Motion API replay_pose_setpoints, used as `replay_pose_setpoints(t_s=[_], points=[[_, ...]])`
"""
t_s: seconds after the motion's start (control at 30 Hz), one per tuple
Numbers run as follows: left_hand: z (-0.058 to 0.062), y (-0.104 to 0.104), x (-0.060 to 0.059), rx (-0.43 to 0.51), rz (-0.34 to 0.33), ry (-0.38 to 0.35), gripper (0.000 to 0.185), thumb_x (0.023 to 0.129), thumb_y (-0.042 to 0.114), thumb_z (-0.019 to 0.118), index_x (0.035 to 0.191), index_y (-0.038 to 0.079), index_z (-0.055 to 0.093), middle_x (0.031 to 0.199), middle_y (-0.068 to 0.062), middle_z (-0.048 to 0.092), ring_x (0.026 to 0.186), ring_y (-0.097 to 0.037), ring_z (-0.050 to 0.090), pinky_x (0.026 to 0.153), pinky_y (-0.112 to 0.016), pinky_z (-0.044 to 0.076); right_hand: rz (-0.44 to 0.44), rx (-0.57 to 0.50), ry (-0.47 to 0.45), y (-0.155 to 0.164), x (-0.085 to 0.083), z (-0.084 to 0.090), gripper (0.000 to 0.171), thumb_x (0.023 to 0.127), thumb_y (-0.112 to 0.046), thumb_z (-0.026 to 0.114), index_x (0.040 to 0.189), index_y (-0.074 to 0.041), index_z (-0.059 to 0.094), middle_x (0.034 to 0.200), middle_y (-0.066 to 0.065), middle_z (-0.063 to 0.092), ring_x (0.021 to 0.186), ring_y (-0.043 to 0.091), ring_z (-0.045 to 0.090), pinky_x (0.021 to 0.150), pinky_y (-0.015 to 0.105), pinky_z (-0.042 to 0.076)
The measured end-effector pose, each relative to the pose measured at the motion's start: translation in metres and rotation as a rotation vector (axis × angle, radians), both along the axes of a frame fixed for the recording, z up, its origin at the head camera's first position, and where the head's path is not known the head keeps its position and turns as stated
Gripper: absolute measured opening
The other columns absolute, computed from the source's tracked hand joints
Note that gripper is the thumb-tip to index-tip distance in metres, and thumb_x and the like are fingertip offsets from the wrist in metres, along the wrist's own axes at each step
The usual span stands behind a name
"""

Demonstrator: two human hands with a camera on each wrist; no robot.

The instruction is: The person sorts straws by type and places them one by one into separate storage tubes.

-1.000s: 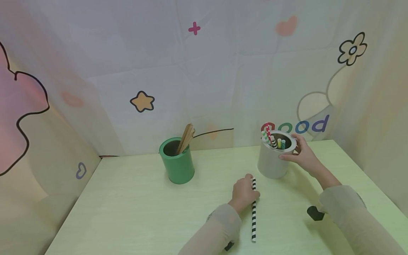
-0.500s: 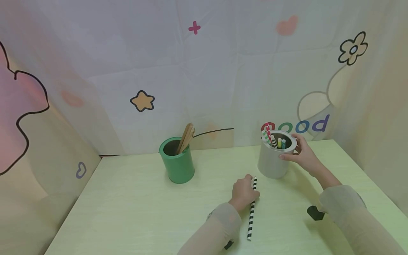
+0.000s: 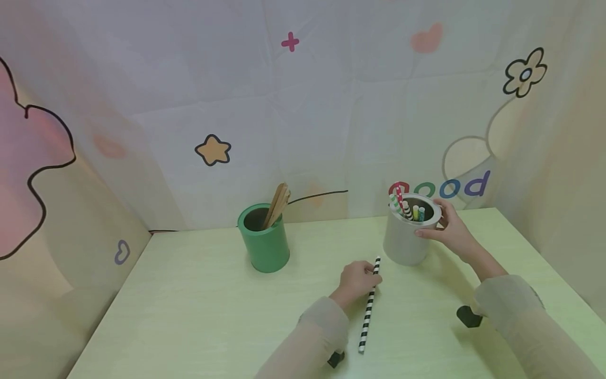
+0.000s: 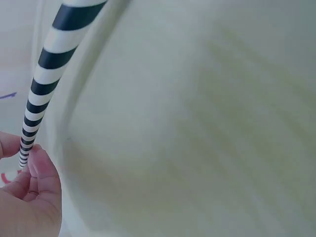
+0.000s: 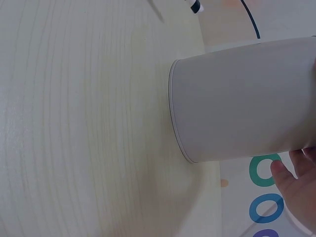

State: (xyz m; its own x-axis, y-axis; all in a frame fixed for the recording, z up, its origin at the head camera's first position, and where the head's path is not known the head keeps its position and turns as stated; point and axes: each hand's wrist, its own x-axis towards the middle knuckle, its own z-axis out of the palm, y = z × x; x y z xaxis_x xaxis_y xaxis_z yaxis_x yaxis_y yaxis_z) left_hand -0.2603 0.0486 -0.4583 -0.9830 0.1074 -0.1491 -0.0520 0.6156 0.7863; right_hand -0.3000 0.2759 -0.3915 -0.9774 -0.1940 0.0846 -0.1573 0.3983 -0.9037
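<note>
Straw swung (left grip), top toward cup.

So there's this grey cup standing on a pale wood-grain table, with the right hand's fingertips touching it near the rim, colourful letters behind.
</note>
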Motion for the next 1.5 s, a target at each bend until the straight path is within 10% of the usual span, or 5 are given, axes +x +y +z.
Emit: replay_pose_setpoints(t_s=[0.3, 0.63, 1.13, 1.5], points=[[0.032, -0.004, -0.008, 0.280, 0.047, -0.058, 0.012, 0.078, 0.016, 0.060, 0.085, 0.007, 0.062, 0.071, 0.001, 0.059, 0.060, -0.009, 0.053, 0.057, -0.022, 0.048, 0.003, -0.009, -0.007, 0.001, 0.000, 0.000, 0.090, 0.079, -0.019, 0.066, 0.137, -0.006, -0.002, 0.144, 0.024, 0.011, 0.132, 0.042, 0.011, 0.101, 0.054, 0.023], [0.082, -0.018, -0.021, 0.464, 0.033, 0.066, 0.013, 0.080, 0.013, 0.056, 0.085, 0.002, 0.061, 0.072, -0.003, 0.061, 0.058, -0.009, 0.055, 0.061, -0.022, 0.052, 0.001, -0.004, 0.001, 0.002, -0.002, -0.002, 0.090, 0.079, -0.019, 0.066, 0.137, -0.006, -0.002, 0.143, 0.024, 0.012, 0.131, 0.042, 0.013, 0.100, 0.054, 0.024], [0.144, -0.040, -0.041, 0.586, 0.168, 0.337, 0.015, 0.078, 0.013, 0.060, 0.086, 0.001, 0.060, 0.075, -0.004, 0.061, 0.066, -0.014, 0.061, 0.063, -0.021, 0.052, -0.003, 0.010, 0.015, 0.002, -0.002, -0.002, 0.089, 0.079, -0.020, 0.066, 0.137, -0.005, -0.001, 0.141, 0.023, 0.016, 0.131, 0.041, 0.017, 0.100, 0.054, 0.025], [0.162, -0.034, -0.042, 0.588, 0.282, 0.484, 0.024, 0.081, 0.022, 0.060, 0.097, 0.005, 0.060, 0.089, -0.005, 0.062, 0.077, -0.010, 0.058, 0.068, -0.021, 0.050, 0.002, -0.002, 0.013, 0.002, -0.003, -0.003, 0.089, 0.079, -0.019, 0.066, 0.137, -0.005, 0.000, 0.141, 0.023, 0.016, 0.131, 0.042, 0.017, 0.100, 0.053, 0.025]])
